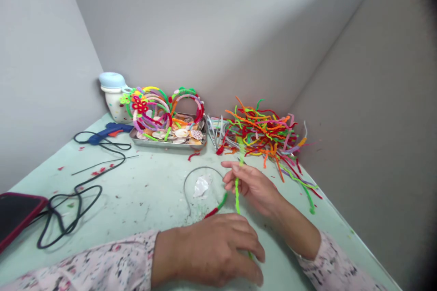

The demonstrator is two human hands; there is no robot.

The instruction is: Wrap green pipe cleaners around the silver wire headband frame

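Pinching the green stem (237, 196) in my right hand (253, 186) | its near end at my left hand (211, 246), whose grip I can't tell | band (223, 201) on the table (136, 213), beyond my left hand

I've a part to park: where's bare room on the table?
Widest patch: between the black cable and the partly wrapped headband, in front of the shell tray, though specks dot it. Smaller one: between the right hand and the pipe-cleaner pile. Crowded: far right, under that pile; near left, with cable and phone.
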